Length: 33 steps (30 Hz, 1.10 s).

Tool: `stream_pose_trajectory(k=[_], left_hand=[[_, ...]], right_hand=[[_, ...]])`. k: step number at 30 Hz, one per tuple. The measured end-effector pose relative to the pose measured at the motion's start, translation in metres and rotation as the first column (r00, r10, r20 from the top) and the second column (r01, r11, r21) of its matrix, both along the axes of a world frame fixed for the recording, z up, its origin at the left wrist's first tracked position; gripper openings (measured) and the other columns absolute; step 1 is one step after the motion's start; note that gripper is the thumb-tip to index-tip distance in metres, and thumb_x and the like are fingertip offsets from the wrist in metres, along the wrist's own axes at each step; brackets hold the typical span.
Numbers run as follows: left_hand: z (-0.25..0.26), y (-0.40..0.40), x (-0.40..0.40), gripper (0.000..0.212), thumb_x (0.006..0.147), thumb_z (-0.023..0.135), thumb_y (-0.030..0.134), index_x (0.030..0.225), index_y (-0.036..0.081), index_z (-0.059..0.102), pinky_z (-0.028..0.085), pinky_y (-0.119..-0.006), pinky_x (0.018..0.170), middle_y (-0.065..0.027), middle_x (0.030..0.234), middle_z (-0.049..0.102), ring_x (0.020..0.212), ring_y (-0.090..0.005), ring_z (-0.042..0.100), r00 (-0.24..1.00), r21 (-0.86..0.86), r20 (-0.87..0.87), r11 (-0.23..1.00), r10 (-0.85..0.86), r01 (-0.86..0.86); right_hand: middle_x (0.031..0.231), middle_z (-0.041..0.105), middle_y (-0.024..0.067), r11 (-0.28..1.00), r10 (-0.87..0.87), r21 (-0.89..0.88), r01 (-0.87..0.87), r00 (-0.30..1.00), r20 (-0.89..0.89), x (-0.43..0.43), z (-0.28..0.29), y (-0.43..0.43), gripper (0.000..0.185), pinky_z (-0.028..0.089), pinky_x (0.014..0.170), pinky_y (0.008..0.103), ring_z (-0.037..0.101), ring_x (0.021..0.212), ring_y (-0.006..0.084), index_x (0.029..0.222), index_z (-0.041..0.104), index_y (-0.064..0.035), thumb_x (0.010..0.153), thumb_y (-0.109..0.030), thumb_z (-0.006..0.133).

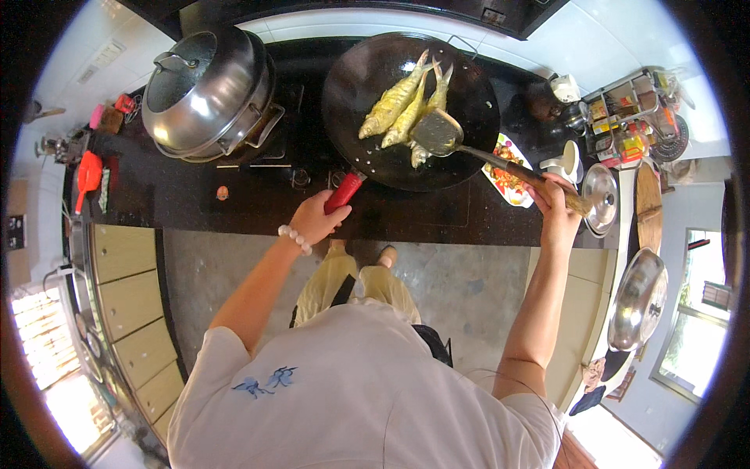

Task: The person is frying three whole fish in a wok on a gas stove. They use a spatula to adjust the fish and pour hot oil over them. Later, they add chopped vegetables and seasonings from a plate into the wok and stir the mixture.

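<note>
My left hand (319,218) is closed around the red handle (344,193) of a large dark wok (357,76). In my right hand (554,202) is the wooden handle of a metal spatula (437,132). The spatula's blade lies over the lower part of the fish at the wok's middle. Three yellowish whole fish (391,106) lie side by side, tails towards the far rim; the blade hides part of the right one. Right of the wok, below the spatula's handle, a white dish (521,198) holds chopped red and green pieces.
A lidded steel pot (205,99) stands left of the wok. At the right are white cups (568,159), a steel lid (600,199), a wire rack (621,99) with jars and packets, and a larger lid (637,302). A red strainer-like utensil (88,176) lies far left.
</note>
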<state>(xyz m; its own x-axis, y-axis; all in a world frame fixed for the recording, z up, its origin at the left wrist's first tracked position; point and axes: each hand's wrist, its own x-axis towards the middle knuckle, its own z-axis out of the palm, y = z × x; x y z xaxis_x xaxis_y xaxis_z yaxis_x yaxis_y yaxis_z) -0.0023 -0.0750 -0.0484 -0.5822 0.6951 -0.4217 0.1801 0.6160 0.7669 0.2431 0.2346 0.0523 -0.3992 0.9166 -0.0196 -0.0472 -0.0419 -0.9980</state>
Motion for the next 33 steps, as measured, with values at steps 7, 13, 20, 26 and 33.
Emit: stream_pose_trajectory(k=[7, 13, 20, 26, 33], left_hand=[[-0.014, 0.006, -0.006, 0.028, 0.083, 0.063, 0.025, 0.097, 0.002, 0.055, 0.044, -0.027, 0.042, -0.0043, 0.065, 0.056, 0.046, -0.0128, 0.055, 0.943, 0.050, 0.332, 0.998, 0.024, -0.043], [-0.017, 0.007, -0.005, 0.023, 0.085, 0.062, 0.025, 0.092, 0.005, 0.053, 0.041, -0.027, 0.040, -0.0003, 0.062, 0.052, 0.043, -0.0099, 0.050, 0.947, 0.078, 0.320, 0.996, 0.019, -0.046], [-0.013, 0.008, -0.005, 0.023, 0.085, 0.061, 0.025, 0.092, 0.004, 0.054, 0.040, -0.027, 0.040, -0.0010, 0.060, 0.052, 0.043, -0.0108, 0.051, 0.957, 0.081, 0.289, 0.997, -0.004, -0.020], [-0.021, 0.002, -0.018, 0.026, 0.083, 0.062, 0.028, 0.089, 0.004, 0.053, 0.042, -0.029, 0.040, -0.0034, 0.055, 0.053, 0.042, -0.0142, 0.053, 0.975, 0.077, 0.219, 0.997, -0.026, 0.009], [-0.014, -0.004, -0.044, 0.022, 0.085, 0.061, 0.022, 0.097, 0.005, 0.054, 0.037, -0.027, 0.039, -0.0008, 0.058, 0.052, 0.040, -0.0100, 0.048, 0.957, 0.084, 0.279, 0.995, -0.075, 0.053]], right_hand=[[0.088, 0.063, 0.0167, 0.944, 0.076, 0.294, -0.150, 0.965, 0.250, -0.006, 0.072, -0.003, 0.020, 0.057, 0.075, 0.0325, 0.066, 0.080, 0.0240, 0.099, 0.058, 0.0075, 0.088, -0.009, 0.057], [0.080, 0.063, 0.0115, 0.926, 0.125, 0.285, -0.247, 0.914, 0.386, -0.070, 0.101, 0.005, 0.017, 0.058, 0.059, 0.0279, 0.064, 0.070, 0.0182, 0.089, 0.062, 0.0084, 0.083, -0.007, 0.061], [0.088, 0.062, 0.0118, 0.964, 0.217, 0.051, -0.259, 0.887, 0.408, -0.098, 0.104, 0.030, 0.016, 0.059, 0.065, 0.0308, 0.063, 0.077, 0.0198, 0.091, 0.061, 0.0058, 0.083, -0.008, 0.062], [0.094, 0.062, 0.0145, 0.960, 0.258, -0.002, -0.279, 0.886, 0.385, -0.090, 0.094, 0.033, 0.020, 0.059, 0.071, 0.0352, 0.063, 0.082, 0.0221, 0.094, 0.059, 0.0067, 0.084, -0.010, 0.061], [0.094, 0.062, 0.0169, 0.970, 0.221, 0.047, -0.237, 0.949, 0.225, -0.060, 0.054, 0.034, 0.021, 0.058, 0.072, 0.0337, 0.066, 0.082, 0.0267, 0.097, 0.057, 0.0083, 0.085, -0.009, 0.059]])
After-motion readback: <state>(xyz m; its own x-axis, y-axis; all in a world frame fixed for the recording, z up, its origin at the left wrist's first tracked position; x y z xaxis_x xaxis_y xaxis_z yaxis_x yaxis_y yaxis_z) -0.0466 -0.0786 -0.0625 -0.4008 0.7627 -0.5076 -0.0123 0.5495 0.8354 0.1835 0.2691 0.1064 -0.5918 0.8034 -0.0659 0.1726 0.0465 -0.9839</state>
